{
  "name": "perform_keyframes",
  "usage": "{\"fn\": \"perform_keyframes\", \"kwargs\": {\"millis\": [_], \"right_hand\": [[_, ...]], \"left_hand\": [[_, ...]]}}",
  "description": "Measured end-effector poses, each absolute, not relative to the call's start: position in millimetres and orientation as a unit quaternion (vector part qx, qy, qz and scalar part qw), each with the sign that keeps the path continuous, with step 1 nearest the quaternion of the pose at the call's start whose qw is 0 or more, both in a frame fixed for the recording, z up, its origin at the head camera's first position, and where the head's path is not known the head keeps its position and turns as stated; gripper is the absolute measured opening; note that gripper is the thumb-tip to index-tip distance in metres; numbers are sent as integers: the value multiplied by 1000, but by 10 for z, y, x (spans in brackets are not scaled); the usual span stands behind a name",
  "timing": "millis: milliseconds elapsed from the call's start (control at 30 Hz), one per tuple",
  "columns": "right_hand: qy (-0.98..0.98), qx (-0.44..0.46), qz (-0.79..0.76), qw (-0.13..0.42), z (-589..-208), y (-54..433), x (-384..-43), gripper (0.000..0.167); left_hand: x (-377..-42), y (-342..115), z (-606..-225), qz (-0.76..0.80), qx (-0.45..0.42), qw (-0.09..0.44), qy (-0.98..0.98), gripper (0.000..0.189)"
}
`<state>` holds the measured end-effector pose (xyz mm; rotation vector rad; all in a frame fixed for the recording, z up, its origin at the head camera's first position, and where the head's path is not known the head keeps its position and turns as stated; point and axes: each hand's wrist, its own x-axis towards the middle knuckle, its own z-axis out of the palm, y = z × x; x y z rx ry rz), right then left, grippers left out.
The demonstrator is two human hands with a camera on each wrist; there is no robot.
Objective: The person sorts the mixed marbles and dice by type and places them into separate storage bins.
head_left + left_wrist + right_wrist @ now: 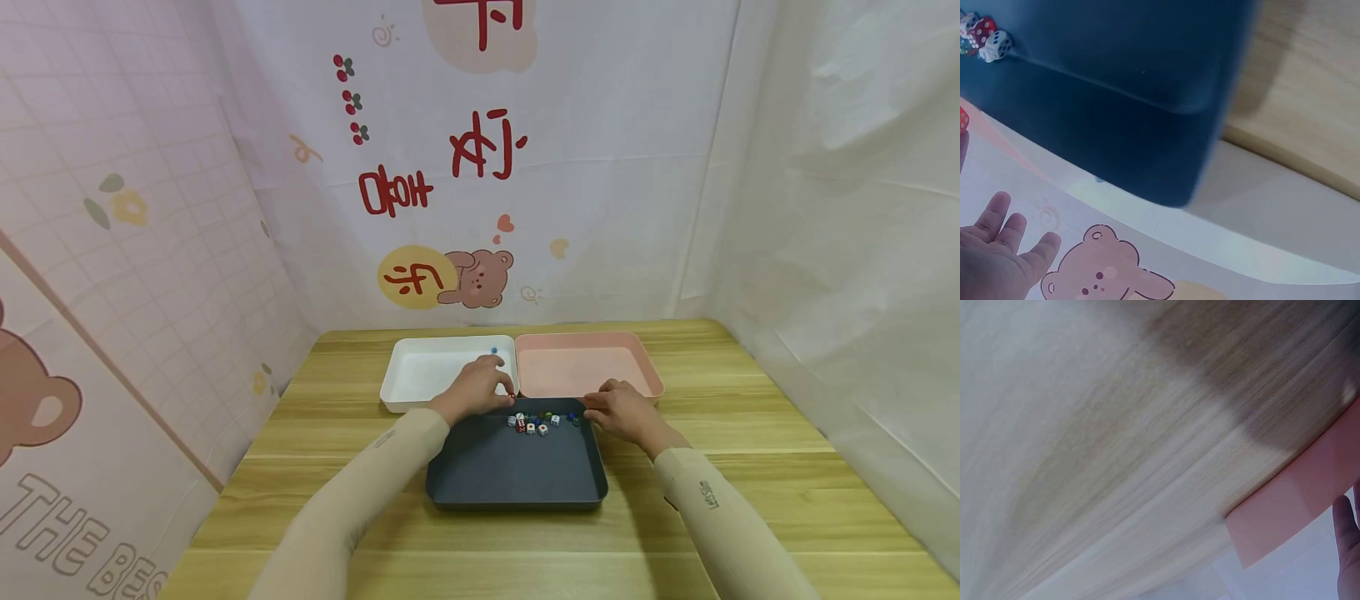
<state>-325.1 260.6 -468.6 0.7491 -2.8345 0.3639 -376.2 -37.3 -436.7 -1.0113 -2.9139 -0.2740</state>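
Note:
My left hand [480,386] pinches a red die with pale dots [963,120] between thumb and finger, above the far rim of the dark grey tray [517,471]. Its other fingers are spread in the left wrist view. My right hand [622,410] is at the tray's far right corner, fingertips by the rim; whether they hold anything is hidden. Inside the tray, along its far side, lie white dice [543,430], a dark red die [521,425] and several small blue and green pieces [574,418], too small to name.
Behind the dark tray stand a white tray [420,371] with a small blue piece [494,351] in it, and a pink tray [585,367] beside it. All three are on a wooden table [360,517]. Printed white cloth [600,208] hangs at the back and sides.

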Motion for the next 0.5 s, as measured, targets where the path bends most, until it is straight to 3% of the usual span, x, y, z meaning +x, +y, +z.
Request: {"fn": "perform_keyframes", "kwargs": {"millis": [500], "right_hand": [[-954, 254, 125, 96, -4735, 2635, -3291, 30]], "left_hand": [[-3887, -170, -4242, -86, -304, 15, -949, 15]]}}
